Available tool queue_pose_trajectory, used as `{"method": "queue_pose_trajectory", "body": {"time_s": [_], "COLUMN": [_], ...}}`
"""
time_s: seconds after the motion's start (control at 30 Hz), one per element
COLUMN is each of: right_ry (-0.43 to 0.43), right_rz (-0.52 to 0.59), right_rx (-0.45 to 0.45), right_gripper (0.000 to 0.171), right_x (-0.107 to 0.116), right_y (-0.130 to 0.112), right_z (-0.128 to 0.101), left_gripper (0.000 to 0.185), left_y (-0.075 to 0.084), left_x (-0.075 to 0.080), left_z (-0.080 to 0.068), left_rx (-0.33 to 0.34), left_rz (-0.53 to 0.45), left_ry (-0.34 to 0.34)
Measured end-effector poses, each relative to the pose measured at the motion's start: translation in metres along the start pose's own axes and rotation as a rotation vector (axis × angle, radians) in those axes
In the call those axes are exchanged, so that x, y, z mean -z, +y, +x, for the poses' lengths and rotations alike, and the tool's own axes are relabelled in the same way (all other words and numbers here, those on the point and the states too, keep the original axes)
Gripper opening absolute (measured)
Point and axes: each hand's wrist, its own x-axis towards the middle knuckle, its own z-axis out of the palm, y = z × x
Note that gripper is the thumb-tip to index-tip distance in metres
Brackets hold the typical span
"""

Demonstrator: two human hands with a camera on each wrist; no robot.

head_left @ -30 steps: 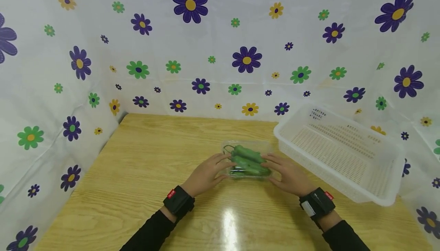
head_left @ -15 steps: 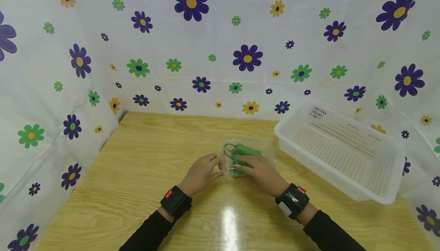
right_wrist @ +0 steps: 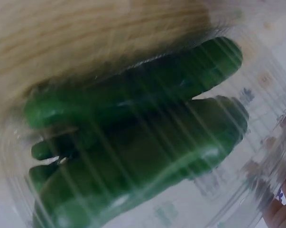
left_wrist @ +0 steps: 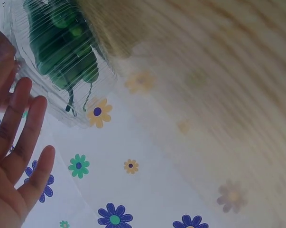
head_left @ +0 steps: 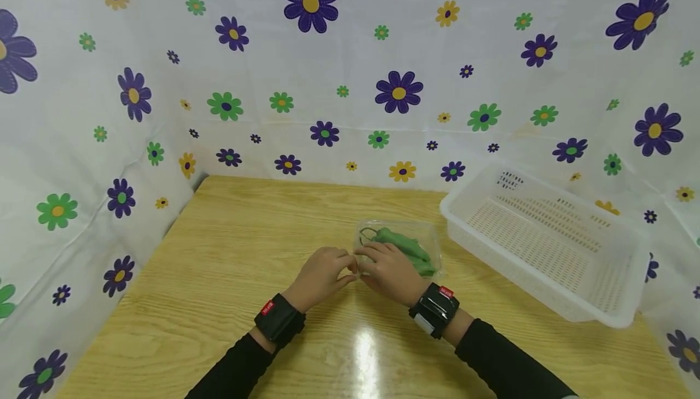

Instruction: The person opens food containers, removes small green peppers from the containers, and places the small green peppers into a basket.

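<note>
A clear plastic clamshell box (head_left: 429,229) with several green peppers (head_left: 401,242) inside lies on the table. At its near left corner my left hand (head_left: 322,274) pinches the edge between thumb and forefinger. In the left wrist view the other fingers (left_wrist: 32,126) spread beside the box wall. My right hand (head_left: 395,274) reaches across the front of the box, with bent fingers and thumb pinching that same left edge, tips close to the left hand's. It hides part of the peppers. The right wrist view shows the peppers (right_wrist: 138,166) close up through the ribbed plastic.
A white perforated plastic basket (head_left: 552,308) stands on the right of the wooden table (head_left: 246,223), close beyond the box. A white flower-patterned cloth (head_left: 339,40) hangs behind and at both sides.
My right hand has moved left from the box's right side, over the peppers, to its left edge. My left hand has drawn back from the top to the left edge, fingers now bent.
</note>
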Motion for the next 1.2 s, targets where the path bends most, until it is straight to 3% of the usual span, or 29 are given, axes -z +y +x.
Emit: {"method": "queue_pose_trajectory", "body": {"time_s": [0.1, 0.33, 0.63, 0.77, 0.97, 1.2], "right_ry": [0.017, 0.043, 0.076, 0.049, 0.004, -0.007], "right_rz": [0.0, 0.051, 0.108, 0.127, 0.153, 0.185], "right_rx": [-0.01, -0.021, -0.009, -0.024, -0.035, -0.032], "right_gripper": [0.015, 0.008, 0.012, 0.01, 0.01, 0.014], "right_x": [-0.001, -0.001, -0.003, -0.001, 0.002, 0.003], "right_y": [-0.002, -0.004, -0.001, 0.0, 0.001, 0.002], "right_z": [0.001, -0.003, -0.005, -0.006, -0.006, -0.007], "left_gripper": [0.015, 0.013, 0.017, 0.023, 0.034, 0.041], "left_y": [-0.002, -0.006, -0.013, -0.015, -0.017, -0.02], "left_x": [0.001, 0.002, 0.002, 0.001, 0.006, 0.006], "left_z": [-0.001, 0.0, 0.001, -0.002, -0.002, -0.001], "left_rx": [-0.022, 0.005, -0.055, -0.07, -0.032, -0.026], "left_rz": [0.014, 0.043, 0.055, 0.086, 0.174, 0.14], "left_ry": [-0.001, -0.023, -0.068, -0.092, -0.157, -0.209]}}
